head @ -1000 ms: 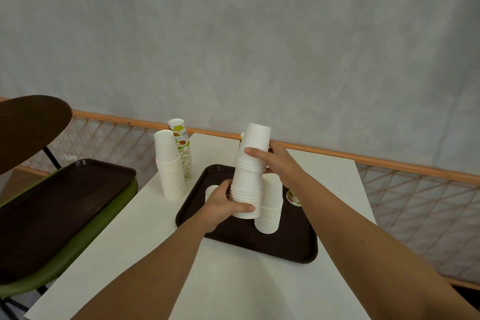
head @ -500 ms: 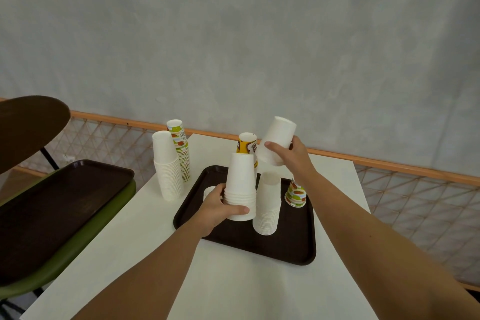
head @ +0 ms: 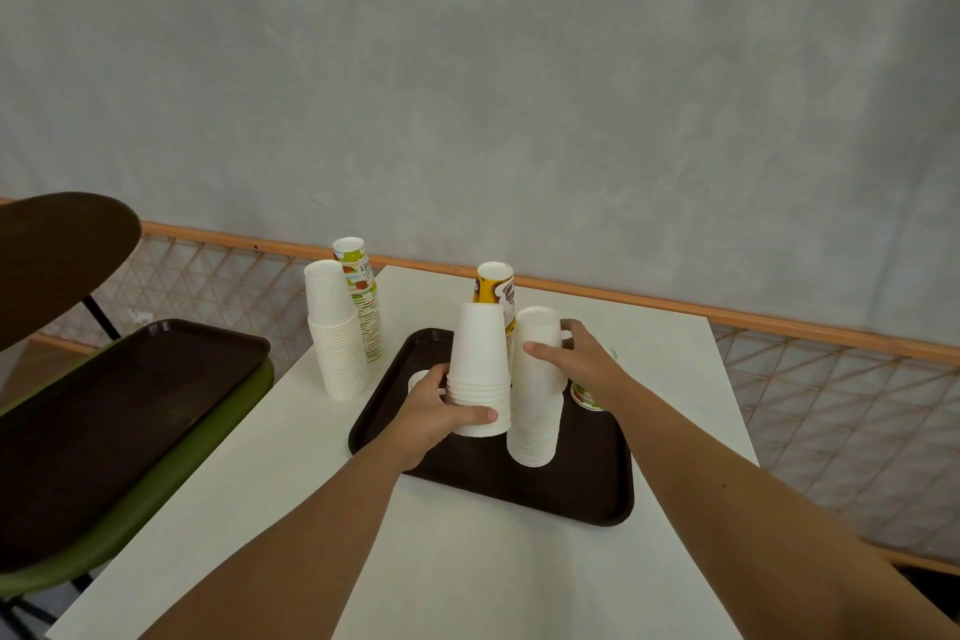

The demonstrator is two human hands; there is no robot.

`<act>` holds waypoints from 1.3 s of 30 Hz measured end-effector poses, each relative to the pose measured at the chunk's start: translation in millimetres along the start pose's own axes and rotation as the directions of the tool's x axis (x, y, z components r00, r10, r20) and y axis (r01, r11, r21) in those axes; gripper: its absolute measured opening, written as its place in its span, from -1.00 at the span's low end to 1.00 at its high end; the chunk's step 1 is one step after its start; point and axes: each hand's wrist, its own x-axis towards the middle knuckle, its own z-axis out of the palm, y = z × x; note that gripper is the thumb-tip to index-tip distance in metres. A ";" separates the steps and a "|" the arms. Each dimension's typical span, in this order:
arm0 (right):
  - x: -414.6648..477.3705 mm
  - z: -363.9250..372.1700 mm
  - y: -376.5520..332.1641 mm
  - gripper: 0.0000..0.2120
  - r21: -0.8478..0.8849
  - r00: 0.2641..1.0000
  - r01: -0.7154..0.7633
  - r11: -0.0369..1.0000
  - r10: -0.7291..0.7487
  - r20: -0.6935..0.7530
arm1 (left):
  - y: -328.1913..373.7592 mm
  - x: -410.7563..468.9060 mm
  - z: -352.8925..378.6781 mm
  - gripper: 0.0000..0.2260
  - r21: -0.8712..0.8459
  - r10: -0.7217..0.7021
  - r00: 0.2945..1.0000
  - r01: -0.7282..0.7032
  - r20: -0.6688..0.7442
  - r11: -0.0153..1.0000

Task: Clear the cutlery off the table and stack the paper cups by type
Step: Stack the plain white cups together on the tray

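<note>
The short stack of white paper cups (head: 478,353), upside down, sits over the brown tray (head: 571,494), with the left hand (head: 441,411) gripping it near its base, fingers curled round it. Just beside it, the taller white stack (head: 535,411) stands on the tray; the right hand (head: 576,359) clasps its top, thumb in front, fingers behind. A yellow printed stack (head: 496,288) rises just behind. On the white table (head: 467,561), left of the tray, another white stack (head: 335,333) and a green-patterned stack (head: 361,296) stand side by side.
</note>
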 end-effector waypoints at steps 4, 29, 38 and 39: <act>-5.9 -3.3 -12.0 -0.32 -0.006 0.997 0.074 0.997 -0.074 -0.031 | 2.5 -0.5 0.1 -0.31 -0.002 0.006 1.000 -0.006 0.000 1.000; -19.6 12.9 -49.8 -0.49 0.058 0.959 0.177 0.982 -0.185 0.214 | 24.5 -7.7 1.9 -0.37 -0.058 0.108 0.992 -0.104 0.066 0.993; -18.3 -5.0 -69.0 -0.55 0.216 0.973 0.156 0.964 -0.188 0.136 | 19.9 -7.1 3.0 -0.30 -0.052 0.092 0.992 -0.088 0.082 0.995; -16.8 -6.9 -70.9 -0.53 0.231 0.975 0.156 0.960 -0.187 0.122 | 19.7 -6.5 3.2 -0.30 -0.043 0.088 0.993 -0.085 0.080 0.995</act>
